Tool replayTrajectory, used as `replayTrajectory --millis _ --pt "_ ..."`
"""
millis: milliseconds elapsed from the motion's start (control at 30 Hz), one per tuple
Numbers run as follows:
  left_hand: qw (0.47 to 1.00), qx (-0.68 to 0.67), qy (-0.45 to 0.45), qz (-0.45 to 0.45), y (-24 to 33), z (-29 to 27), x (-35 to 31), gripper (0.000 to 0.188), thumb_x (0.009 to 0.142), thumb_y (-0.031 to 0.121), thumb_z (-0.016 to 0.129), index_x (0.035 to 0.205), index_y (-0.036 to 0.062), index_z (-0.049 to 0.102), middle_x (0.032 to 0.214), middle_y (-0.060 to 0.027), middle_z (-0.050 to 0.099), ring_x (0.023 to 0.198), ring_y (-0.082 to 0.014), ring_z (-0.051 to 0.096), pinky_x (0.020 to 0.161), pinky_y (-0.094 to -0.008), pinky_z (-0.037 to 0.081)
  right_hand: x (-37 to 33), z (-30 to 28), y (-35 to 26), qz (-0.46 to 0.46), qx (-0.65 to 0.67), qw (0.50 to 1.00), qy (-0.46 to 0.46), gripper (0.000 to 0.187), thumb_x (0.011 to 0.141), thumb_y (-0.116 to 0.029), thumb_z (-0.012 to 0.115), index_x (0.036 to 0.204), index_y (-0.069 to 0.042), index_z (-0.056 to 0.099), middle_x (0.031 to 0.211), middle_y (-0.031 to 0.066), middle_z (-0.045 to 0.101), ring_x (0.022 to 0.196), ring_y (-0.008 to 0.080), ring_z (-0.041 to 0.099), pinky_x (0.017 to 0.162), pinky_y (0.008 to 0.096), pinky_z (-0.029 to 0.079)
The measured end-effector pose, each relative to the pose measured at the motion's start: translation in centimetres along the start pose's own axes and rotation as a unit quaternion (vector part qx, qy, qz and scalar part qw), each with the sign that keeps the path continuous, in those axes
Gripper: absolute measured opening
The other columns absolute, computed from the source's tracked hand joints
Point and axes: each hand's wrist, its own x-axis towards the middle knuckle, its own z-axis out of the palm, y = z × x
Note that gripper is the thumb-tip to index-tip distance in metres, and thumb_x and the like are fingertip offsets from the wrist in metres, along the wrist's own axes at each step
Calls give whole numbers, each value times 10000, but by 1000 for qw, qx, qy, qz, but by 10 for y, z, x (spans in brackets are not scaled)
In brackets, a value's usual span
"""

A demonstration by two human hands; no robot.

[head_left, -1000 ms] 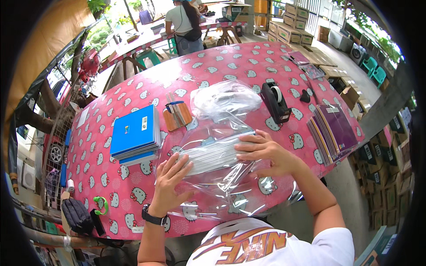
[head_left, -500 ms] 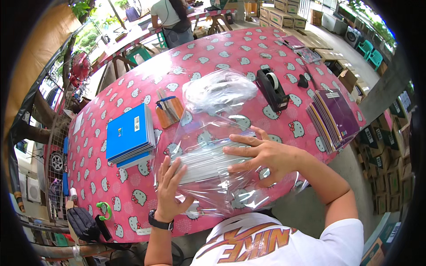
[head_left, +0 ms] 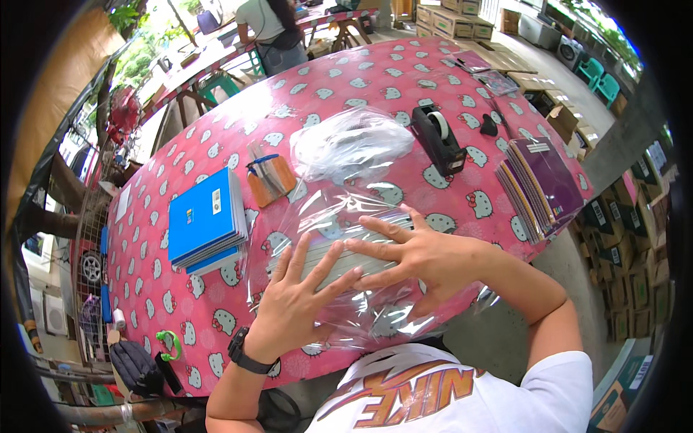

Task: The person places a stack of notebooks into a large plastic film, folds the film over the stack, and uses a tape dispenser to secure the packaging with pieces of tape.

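Observation:
A stack of notebooks [head_left: 328, 254], edges showing, lies at the table's near side inside a sheet of clear plastic film [head_left: 317, 206]. My left hand [head_left: 296, 307], with a black watch on its wrist, rests on the film over the stack's left part, fingers spread. From the right, my right hand [head_left: 427, 261] lies flat across the stack's other end, fingers also spread. Both hands are open and press on the plastic; their fingertips nearly meet. Beyond the stack the film runs up to a crumpled heap of clear plastic [head_left: 354, 144]. Much of the stack is hidden under my hands.
Blue notebooks [head_left: 203, 216] are piled at the left, beside an orange holder with pens [head_left: 271, 182]. A black tape dispenser [head_left: 440, 143] stands behind my right hand; purple spiral notebooks [head_left: 543, 184] lie at the right edge. A person [head_left: 274, 36] stands beyond the pink table [head_left: 346, 83].
My left hand has slid from the stack's left end onto its top, towards my right hand. The right hand has shifted slightly left and stays spread on the film.

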Motion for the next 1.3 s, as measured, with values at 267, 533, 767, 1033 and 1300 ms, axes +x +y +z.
replayTrajectory --millis 267,533,767,1033,1300 --pt "1000 -4 -6 9 8 -5 4 922 492 244 800 1333 288 428 1460 -85 298 1337 -422 209 1082 -517 213 -83 75 269 405 215 699 549 309 814 -226 627 1046 -22 644 910 88 677 833 202 644 748 334 500" --pt "1000 6 -13 -2 4 -2 1 883 509 255 771 1326 273 437 1460 -91 298 1337 -429 205 1077 -514 220 -64 101 349 580 127 716 367 322 754 -347 664 847 -41 688 782 113 668 823 288 630 788 401 472" --pt "1000 1 -9 -3 5 -5 -1 907 511 224 784 1339 287 419 1470 -83 275 1347 -413 191 1081 -517 221 -98 140 284 494 327 610 527 239 817 -247 651 708 -36 621 585 22 568 475 95 495 415 238 366" --pt "1000 -6 4 -1 0 4 -6 961 474 219 787 1351 309 405 1492 -79 226 1368 -405 129 1083 -523 214 -4 8 92 202 641 689 272 199 856 -263 620 800 -72 620 568 -54 488 431 14 383 366 159 283" --pt "998 -19 67 -4 2 8 -6 941 461 226 789 1323 362 437 1519 -102 84 1380 -410 -6 1076 -585 165 62 4 -7 244 206 935 154 344 782 -334 677 720 3 645 613 79 608 521 154 563 498 311 435"
